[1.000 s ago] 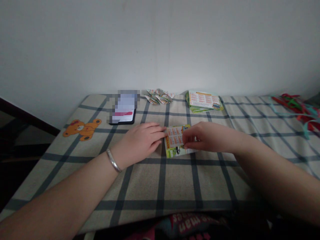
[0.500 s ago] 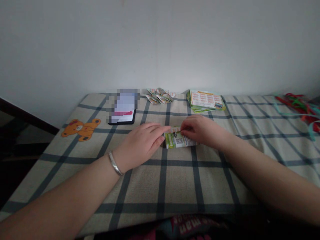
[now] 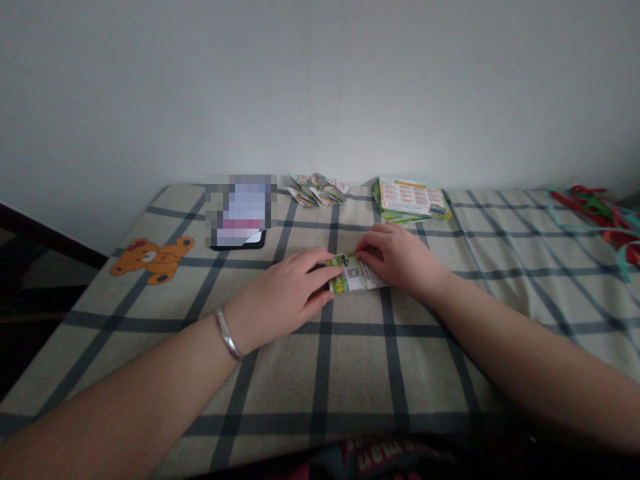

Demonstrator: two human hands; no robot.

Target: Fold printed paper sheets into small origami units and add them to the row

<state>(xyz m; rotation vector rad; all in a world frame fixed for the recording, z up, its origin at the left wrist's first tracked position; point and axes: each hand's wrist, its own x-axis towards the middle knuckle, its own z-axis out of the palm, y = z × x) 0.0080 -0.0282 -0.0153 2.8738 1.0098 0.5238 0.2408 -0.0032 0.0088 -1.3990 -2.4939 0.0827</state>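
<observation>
A folded printed leaflet (image 3: pixel 353 274), green and white with a QR code, lies on the checked cloth between my hands. My left hand (image 3: pixel 287 293), with a silver bangle at the wrist, rests at its left end. The fingers are stretched out and apart, the index fingertip on the paper and the thumb by the lower left corner. With closed fingers my right hand (image 3: pixel 400 260) pinches the leaflet's upper edge, thumb and index finger together. Its palm covers the right part of the paper. How many layers are folded is not visible.
Along the wall stand a phone (image 3: pixel 240 213), partly pixelated, several small folded paper pieces (image 3: pixel 317 191) and a stack of leaflets (image 3: pixel 413 199). A flat bear figure (image 3: pixel 153 260) is at left. Red and green ribbons (image 3: pixel 595 213) lie at far right. The table edge (image 3: pixel 75 293) slopes left.
My left fingers have spread, with the index finger now further over the leaflet and the thumb lower. My right hand has shifted slightly left along the upper edge. The view has moved a little.
</observation>
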